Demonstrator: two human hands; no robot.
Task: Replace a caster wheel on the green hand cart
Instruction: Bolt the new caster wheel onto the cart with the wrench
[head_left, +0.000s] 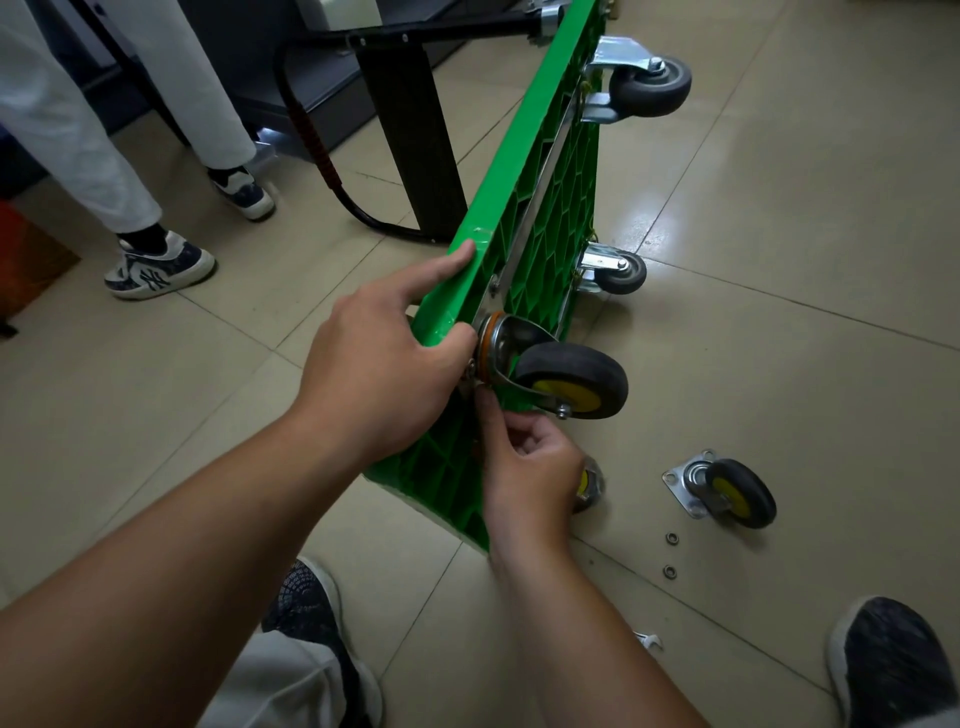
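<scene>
Status: mid-swap, not finished.

- green cart (550, 218) lies tipped on its side on the floor (779, 260), underside facing right.
- Yellow-hub caster (571, 379) sits seated against the cart's near upper corner. I read it as the replacement.
- Second yellow-hub caster (727, 491) lies loose on the floor right of the cart, probably the one taken off (can't confirm which is which).
- Two washers (673, 538) sit on the floor right of the cart's near end, unused. Wrench (649, 640) lies further back from that end, only its tip showing.
- Left hand (374, 374) grips the cart's top edge beside the seated caster, index finger stretched along the edge.
- Right hand (530, 462) has curled fingers pinching a small fastener at the lower corner of that caster's plate; the fastener itself is hidden.
- Two grey casters (649, 83) at the cart's far end look mounted.

Left to do, by my read: fit the remaining hardware, tighten with the wrench, set the cart upright.
</scene>
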